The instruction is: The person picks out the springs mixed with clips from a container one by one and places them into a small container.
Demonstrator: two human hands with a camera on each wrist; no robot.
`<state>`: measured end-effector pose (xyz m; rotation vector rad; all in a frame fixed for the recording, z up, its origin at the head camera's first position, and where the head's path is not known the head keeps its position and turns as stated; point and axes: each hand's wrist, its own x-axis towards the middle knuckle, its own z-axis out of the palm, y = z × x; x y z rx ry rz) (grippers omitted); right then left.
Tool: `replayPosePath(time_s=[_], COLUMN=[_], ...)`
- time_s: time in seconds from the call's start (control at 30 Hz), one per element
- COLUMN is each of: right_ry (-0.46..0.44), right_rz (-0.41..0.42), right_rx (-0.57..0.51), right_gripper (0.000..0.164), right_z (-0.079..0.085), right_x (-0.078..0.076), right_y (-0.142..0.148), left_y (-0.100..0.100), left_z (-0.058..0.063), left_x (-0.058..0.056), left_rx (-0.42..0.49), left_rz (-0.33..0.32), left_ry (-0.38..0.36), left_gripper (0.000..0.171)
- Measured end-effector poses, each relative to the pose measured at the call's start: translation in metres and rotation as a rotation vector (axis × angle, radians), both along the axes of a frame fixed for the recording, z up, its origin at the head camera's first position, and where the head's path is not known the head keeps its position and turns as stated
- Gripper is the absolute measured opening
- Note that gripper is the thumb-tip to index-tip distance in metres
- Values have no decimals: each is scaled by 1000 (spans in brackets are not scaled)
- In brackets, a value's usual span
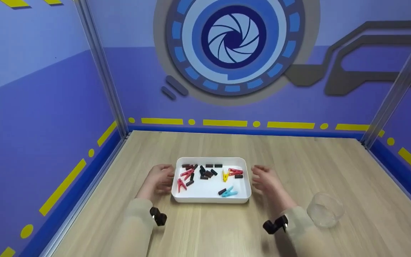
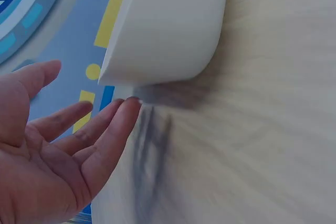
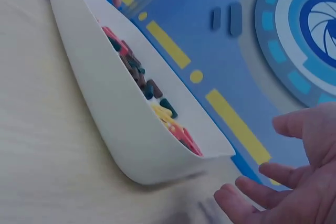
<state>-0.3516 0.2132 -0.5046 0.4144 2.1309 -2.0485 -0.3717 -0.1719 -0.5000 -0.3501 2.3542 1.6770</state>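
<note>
A white rectangular tray [image 1: 205, 187] stands on the table. In it lie several short black and dark brown cylinders [image 1: 218, 165], several red clothespins [image 1: 181, 185], a yellow clothespin [image 1: 225, 176] and a light blue clothespin [image 1: 229, 193]. My left hand [image 1: 160, 179] is beside the tray's left end, palm toward it. The left wrist view shows its fingers [image 2: 113, 148] loosely spread, tips close to the tray's corner. Off the right end, my right hand [image 1: 266, 180] holds nothing. Its relaxed, parted fingers [image 3: 236, 203] stand a small gap from the wall in the right wrist view.
A clear round plastic cup [image 1: 325, 210] stands on the wooden table [image 1: 198, 228] near my right forearm. Blue and purple printed panels [image 1: 134, 85] enclose the table at the back and both sides, with metal posts [image 1: 102, 67] at the corners.
</note>
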Motion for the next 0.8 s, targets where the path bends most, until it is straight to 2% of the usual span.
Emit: replayPosePath(time_s=[0.1, 0.23, 0.47, 0.63, 0.8], right_ry=[-12, -15, 22, 11, -1], right_rz=[17, 35, 11, 8, 8], right_rx=[26, 66, 139, 167, 191], right_gripper=[54, 49, 43, 43, 43], right_z=[-1, -6, -16, -17, -16], right_x=[5, 10, 12, 13, 18], right_y=[-8, -16, -21, -18, -10], left_y=[3, 4, 3, 8, 16], left_z=[0, -3, -12, -14, -18], left_x=[2, 4, 9, 13, 20], left_rx=[-12, -19, 39, 10, 70], left_rz=[-31, -25, -51, -35, -24], left_ry=[-5, -14, 39, 69, 90], left_gripper=[51, 47, 48, 47, 44])
